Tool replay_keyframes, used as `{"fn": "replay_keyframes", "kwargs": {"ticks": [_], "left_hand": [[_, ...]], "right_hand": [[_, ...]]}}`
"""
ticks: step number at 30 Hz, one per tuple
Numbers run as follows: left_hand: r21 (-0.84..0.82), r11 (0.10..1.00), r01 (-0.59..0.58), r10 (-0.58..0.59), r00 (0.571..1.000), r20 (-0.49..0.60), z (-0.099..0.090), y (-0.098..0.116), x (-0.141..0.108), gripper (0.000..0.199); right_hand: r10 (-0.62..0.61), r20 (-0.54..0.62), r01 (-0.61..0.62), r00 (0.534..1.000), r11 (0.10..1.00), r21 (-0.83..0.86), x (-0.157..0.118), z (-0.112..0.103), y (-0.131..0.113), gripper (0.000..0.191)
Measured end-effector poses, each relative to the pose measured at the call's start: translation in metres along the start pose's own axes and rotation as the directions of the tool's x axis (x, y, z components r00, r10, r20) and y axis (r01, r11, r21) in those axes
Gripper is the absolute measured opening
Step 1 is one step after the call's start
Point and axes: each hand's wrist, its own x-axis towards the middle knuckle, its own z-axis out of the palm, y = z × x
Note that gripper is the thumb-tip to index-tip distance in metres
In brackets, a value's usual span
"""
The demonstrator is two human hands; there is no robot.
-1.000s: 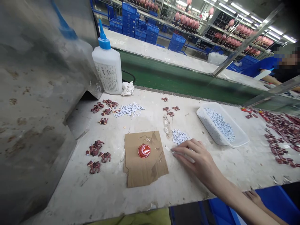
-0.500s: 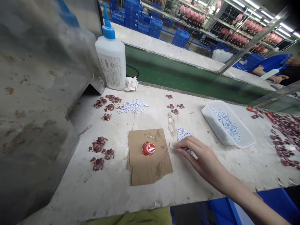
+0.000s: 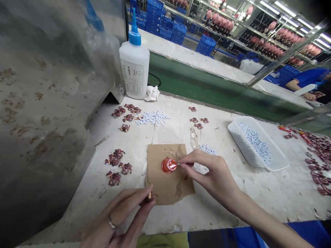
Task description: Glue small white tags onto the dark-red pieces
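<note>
My left hand (image 3: 126, 213), with a ring on one finger, pinches a small brown figure (image 3: 151, 196) at the near left edge of a cardboard piece (image 3: 165, 193). A shallow red cap (image 3: 169, 165) with a glossy surface sits on the cardboard. At the cap's right rim, the closed thumb and fingers of my right hand (image 3: 207, 168) pinch a tiny pale piece, mostly hidden by the fingertips. Behind that hand lies a small pile of white-and-blue pieces (image 3: 208, 149). Several brown figures (image 3: 115, 156) lie in groups to the left.
A glue bottle (image 3: 134, 70) with a blue nozzle stands beside crumpled tissue (image 3: 152, 93). On the right are a white plastic tub (image 3: 278, 165) of small pieces and many brown parts (image 3: 317, 165). A metal housing (image 3: 46, 103) blocks the left side. Another person's arm (image 3: 297, 86) shows far right.
My left hand has come into view with a brown figure. My right hand has moved left from the small pile to the red cap. The view has shifted slightly.
</note>
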Motion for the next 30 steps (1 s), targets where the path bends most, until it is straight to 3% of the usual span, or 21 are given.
{"fn": "replay_keyframes", "kwargs": {"ticks": [6, 10, 14, 22, 30], "left_hand": [[0.117, 0.992, 0.036, -0.033, 0.999, -0.027, 0.0, 0.001, 0.005, 0.017], [0.157, 0.988, -0.014, 0.006, 0.999, 0.05, -0.002, -0.003, 0.007, 0.012], [0.095, 0.994, -0.052, 0.042, 0.994, 0.103, -0.001, -0.003, 0.006, 0.018], [0.004, 1.0, 0.02, -0.02, 0.997, 0.078, 0.007, 0.005, 0.005, 0.021], [0.019, 1.0, 0.012, -0.013, 0.998, 0.057, 0.011, 0.006, 0.002, 0.024]], "right_hand": [[-0.049, -0.004, 0.049, 0.999, 0.999, 0.001, 0.002, 0.005, 0.0, 0.016], [-0.05, 0.003, 0.051, 0.999, 0.999, -0.007, 0.002, 0.004, 0.001, 0.017], [-0.054, -0.019, 0.054, 0.998, 0.998, 0.012, 0.0, 0.003, -0.003, 0.016], [-0.013, -0.089, 0.044, 0.996, 0.934, 0.355, -0.017, 0.014, -0.041, 0.018], [0.026, -0.084, 0.014, 0.996, 0.898, 0.439, -0.022, 0.027, -0.046, 0.017]]}}
